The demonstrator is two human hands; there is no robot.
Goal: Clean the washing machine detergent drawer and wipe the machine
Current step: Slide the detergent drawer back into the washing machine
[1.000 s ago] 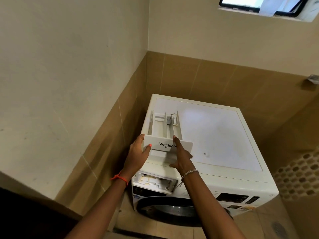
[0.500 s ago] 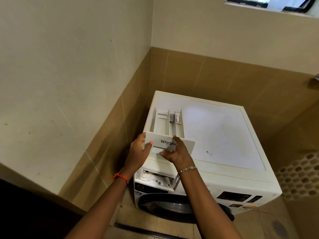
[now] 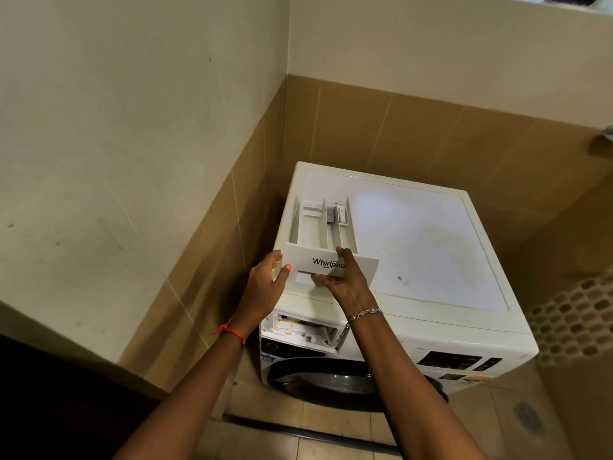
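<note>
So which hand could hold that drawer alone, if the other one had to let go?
Probably the right hand: its fingers hook the handle recess at the middle of the front of the detergent drawer, thumb over the top. The left hand only pinches the front's left edge.

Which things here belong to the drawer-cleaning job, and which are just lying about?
Job: detergent drawer, left hand and right hand gripping it, washing machine, open drawer slot.
Just about: floor drain, wall tiles.
</note>
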